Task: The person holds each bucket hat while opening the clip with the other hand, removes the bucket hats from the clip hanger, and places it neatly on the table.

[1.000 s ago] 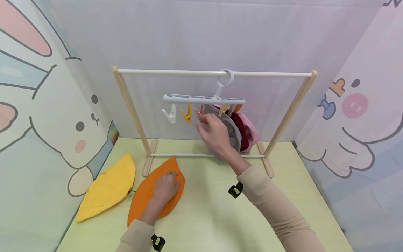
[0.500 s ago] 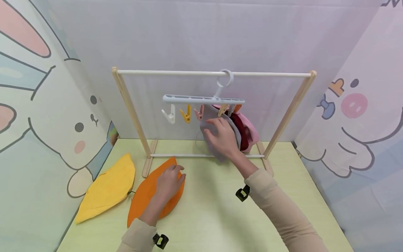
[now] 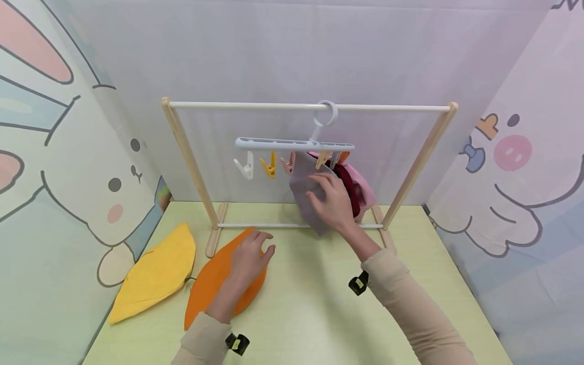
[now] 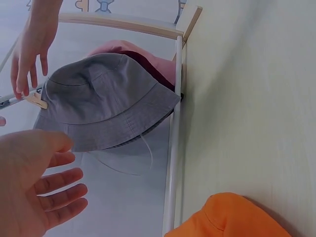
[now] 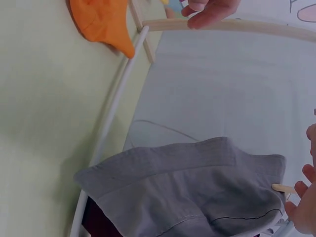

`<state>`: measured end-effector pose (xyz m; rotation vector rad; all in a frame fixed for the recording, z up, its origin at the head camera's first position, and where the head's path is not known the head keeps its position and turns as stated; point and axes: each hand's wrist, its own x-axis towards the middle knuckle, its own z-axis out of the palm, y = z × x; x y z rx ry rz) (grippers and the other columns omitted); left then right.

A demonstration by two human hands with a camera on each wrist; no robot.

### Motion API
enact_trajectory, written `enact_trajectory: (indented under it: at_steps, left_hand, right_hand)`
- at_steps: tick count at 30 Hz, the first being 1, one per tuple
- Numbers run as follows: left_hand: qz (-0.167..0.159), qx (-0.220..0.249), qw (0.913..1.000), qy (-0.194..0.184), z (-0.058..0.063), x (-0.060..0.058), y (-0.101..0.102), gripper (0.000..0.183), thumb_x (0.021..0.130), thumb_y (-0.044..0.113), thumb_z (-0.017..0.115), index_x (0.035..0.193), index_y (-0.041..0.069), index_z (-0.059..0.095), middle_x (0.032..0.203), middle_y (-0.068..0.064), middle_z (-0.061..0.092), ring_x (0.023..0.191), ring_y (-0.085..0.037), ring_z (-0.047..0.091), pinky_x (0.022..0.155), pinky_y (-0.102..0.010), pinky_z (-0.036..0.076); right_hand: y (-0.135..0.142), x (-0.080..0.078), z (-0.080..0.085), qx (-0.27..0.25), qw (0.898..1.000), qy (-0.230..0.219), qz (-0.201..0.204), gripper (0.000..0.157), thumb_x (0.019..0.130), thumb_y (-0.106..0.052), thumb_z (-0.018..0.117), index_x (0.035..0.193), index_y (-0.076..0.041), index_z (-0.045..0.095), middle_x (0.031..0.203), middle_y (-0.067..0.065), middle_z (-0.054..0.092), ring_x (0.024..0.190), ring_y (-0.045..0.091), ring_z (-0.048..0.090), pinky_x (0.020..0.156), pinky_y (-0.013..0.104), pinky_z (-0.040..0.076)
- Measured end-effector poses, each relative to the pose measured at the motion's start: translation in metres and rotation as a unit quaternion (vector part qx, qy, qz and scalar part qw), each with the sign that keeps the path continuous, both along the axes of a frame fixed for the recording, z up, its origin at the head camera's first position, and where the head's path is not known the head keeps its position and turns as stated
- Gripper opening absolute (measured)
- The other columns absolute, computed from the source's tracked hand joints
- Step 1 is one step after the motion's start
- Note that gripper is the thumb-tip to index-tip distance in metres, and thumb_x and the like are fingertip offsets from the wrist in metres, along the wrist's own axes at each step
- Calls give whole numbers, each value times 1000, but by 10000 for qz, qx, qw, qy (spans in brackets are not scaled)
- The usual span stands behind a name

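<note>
Hats: gray hat [image 3: 301, 188] clipped to hanger [image 3: 274, 145]; orange hat [image 3: 207, 289] on table [image 3: 296, 309]
Hands: left hand [image 3: 248, 257], right hand [image 3: 334, 204] loosely spread, empty
Risk: right hand catching gray hat could unclip it

We saw the right hand [image 3: 332, 203] draw back from the pink clip [image 3: 289, 163] under the middle of the hanger [image 3: 274, 145] and slip lower, to below the hanger's right half. That bared the pink clip and left more of the gray hat [image 3: 303, 185] in sight beneath the hanger. We also saw the left hand [image 3: 248, 258] shift closer to the hanger from below, its fingers spreading until they reached past the orange hat's [image 3: 210, 289] edge.
</note>
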<state>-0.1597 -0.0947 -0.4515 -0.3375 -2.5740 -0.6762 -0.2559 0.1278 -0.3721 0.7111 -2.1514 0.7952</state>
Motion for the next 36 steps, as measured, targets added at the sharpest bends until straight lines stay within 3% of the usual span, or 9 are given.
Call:
enact_trajectory:
  at_steps: [7,17,24,30,36]
  left_hand:
    - [-78,56,9997,230,11,-4,9,21,76,19,72,96,18,67,96,2,64,81,-18,62,54,-27,46]
    - [-302,75,9993,-200,26,-8,18,27,79,24,70,104,17,65,109,0,61,96,-21,59,66,-34,49]
    - [-467,10,9986,-265,36,-14,24,31,80,27,69,109,19,63,112,1,59,100,-20,57,73,-35,49]
    - [-516,43,9983,-273,42,-20,31,34,80,29,69,112,18,62,113,0,59,102,-20,56,76,-37,49]
    - [-585,67,9983,-51,45,-24,37,35,79,27,70,111,16,63,112,-2,60,102,-21,56,78,-36,48]
  right_hand:
    - [8,-4,-5,-150,9992,151,-352,45,75,-16,70,117,-5,60,119,17,57,108,31,53,92,41,39]
    - [19,-6,-11,-153,9964,-157,-815,52,76,-19,69,124,-6,55,123,15,54,113,32,50,94,42,38]
    - [24,-9,-16,-238,9941,-237,-1032,57,74,-19,71,127,-6,53,122,16,54,112,33,51,94,42,38]
    - [29,-10,-21,-225,9891,-679,-1284,60,77,-21,70,131,-8,49,125,15,52,113,34,49,94,44,37]
    - [34,-12,-28,-304,9850,-929,-1423,62,77,-21,70,133,-9,46,124,18,51,110,38,49,92,48,38]
